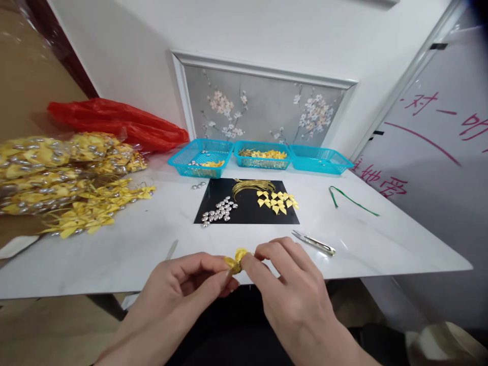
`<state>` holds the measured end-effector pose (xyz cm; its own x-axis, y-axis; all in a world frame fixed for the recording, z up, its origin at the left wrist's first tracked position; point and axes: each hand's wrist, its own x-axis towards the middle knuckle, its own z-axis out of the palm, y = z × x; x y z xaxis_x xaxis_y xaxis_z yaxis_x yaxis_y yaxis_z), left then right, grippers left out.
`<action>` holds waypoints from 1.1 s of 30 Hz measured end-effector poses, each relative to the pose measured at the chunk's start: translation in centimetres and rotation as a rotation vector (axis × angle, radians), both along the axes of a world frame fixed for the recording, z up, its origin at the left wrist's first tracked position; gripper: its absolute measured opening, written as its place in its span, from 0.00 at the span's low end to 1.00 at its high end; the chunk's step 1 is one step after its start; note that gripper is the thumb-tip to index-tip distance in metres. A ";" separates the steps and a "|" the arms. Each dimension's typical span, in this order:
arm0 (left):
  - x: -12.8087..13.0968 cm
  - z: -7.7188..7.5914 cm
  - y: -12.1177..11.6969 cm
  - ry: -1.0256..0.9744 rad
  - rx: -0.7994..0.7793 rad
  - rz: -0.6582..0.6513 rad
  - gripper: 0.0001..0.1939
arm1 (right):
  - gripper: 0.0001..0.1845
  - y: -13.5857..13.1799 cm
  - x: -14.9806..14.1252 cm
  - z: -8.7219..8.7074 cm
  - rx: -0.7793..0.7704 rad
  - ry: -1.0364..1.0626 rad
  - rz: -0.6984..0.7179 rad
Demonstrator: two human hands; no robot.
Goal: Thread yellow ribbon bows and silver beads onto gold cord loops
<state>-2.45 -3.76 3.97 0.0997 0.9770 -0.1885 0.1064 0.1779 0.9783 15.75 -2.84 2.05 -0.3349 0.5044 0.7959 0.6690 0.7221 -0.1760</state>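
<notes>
Both hands meet over the table's front edge around a small yellow ribbon piece (240,254). My left hand (190,287) pinches its left side between thumb and fingertips. From the right, my right hand (292,284) is closed on the same piece, its fingertips partly hiding it. Just beyond lies a black mat (244,213). On it are silver heart-shaped beads (221,210) at the left, a bundle of gold cords (253,186) at the back and yellow leaf-shaped pieces (277,202) at the right.
Thread snips (314,243) lie right of my hands, a green tie (353,201) farther out. Three blue baskets (263,162) line the wall. Bagged yellow pieces (34,173), loose yellow strands (95,208) and a red bag (114,122) occupy the left. A whiteboard (430,203) stands right.
</notes>
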 end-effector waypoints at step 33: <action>1.4 0.8 0.3 0.133 0.112 0.001 0.06 | 0.17 -0.3 -2.0 -0.1 0.005 0.068 0.046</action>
